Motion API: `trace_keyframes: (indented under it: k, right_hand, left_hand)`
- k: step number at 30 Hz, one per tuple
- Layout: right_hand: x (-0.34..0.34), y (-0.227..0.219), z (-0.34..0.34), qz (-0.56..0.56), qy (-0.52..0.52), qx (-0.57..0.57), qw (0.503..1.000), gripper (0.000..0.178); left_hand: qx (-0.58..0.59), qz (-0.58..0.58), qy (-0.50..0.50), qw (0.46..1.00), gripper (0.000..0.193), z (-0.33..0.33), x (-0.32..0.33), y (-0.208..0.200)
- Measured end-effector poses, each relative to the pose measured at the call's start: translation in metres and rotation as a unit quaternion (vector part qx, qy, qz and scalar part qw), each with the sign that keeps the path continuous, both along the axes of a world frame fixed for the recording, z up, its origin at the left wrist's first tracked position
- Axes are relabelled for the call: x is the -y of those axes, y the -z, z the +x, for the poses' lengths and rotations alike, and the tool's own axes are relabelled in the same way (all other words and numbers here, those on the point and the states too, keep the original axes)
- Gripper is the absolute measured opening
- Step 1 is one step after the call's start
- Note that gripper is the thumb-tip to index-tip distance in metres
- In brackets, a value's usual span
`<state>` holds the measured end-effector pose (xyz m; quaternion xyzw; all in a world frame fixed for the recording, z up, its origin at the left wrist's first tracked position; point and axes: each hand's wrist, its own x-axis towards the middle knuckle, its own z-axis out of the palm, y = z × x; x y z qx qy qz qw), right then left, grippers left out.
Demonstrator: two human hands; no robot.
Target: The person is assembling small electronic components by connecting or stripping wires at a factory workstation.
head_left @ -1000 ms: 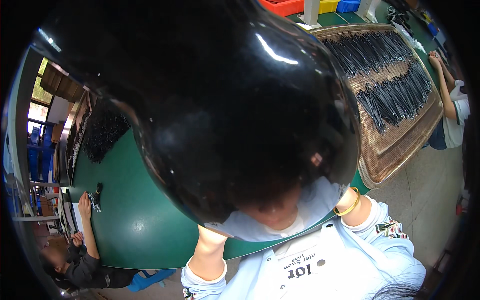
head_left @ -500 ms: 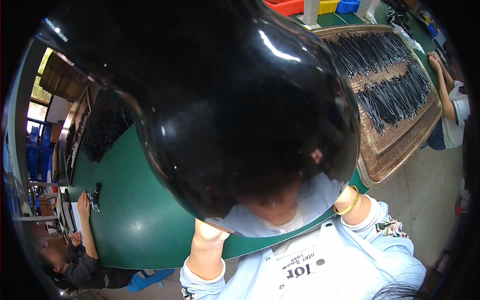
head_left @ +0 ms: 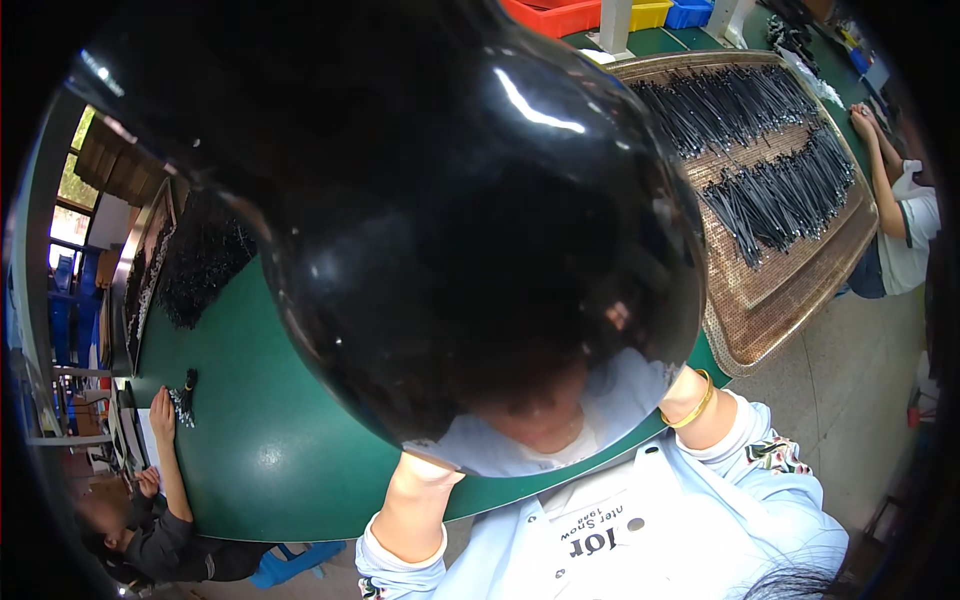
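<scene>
A large glossy black rounded thing (head_left: 480, 250) fills the middle of the view and hides the work in front of me. Only the wrist end of my left hand (head_left: 430, 472) shows, at its lower edge; the fingers are out of sight behind it. My right hand (head_left: 684, 392), with a gold bangle (head_left: 697, 403) at the wrist, also disappears behind the black thing. What either hand holds or touches cannot be seen. Both wrists are over the near edge of the green table (head_left: 270, 420).
A brown mesh tray (head_left: 765, 310) at the right carries two rows of black cable-like strips (head_left: 780, 205). Dark strands (head_left: 205, 265) are heaped at far left. Another person's hand (head_left: 163, 412) is beside a small black bundle (head_left: 187, 395). Coloured bins (head_left: 560, 17) stand behind; another person (head_left: 905, 205) is at right.
The whole view has shifted slightly, with the tray and bins appearing a little further left. Both my wrists stay at the lower edge of the black thing.
</scene>
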<state>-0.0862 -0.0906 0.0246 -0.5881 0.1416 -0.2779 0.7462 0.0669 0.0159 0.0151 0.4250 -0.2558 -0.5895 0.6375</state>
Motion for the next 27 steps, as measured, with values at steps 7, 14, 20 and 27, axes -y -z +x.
trace_keyframes:
  k: [7,14,20,27]
  right_hand:
    - [0.003,-0.001,-0.002,0.015,-0.048,-0.015,0.999,0.016]
    - [0.000,-0.001,-0.002,0.001,-0.032,-0.026,0.999,0.014]
    - [0.002,-0.002,-0.003,0.069,-0.014,-0.030,0.997,0.011]
    - [0.001,-0.009,-0.002,0.058,0.029,-0.106,0.992,0.014]
  left_hand:
    - [-0.099,0.065,0.133,0.984,0.006,-0.005,0.010,-0.016]
    - [-0.161,0.106,0.127,0.973,0.007,-0.006,0.006,-0.014]
    - [-0.010,0.051,0.110,0.993,0.009,-0.006,0.009,-0.017]
    - [0.540,-0.165,-0.013,0.825,0.023,-0.002,0.005,-0.010]
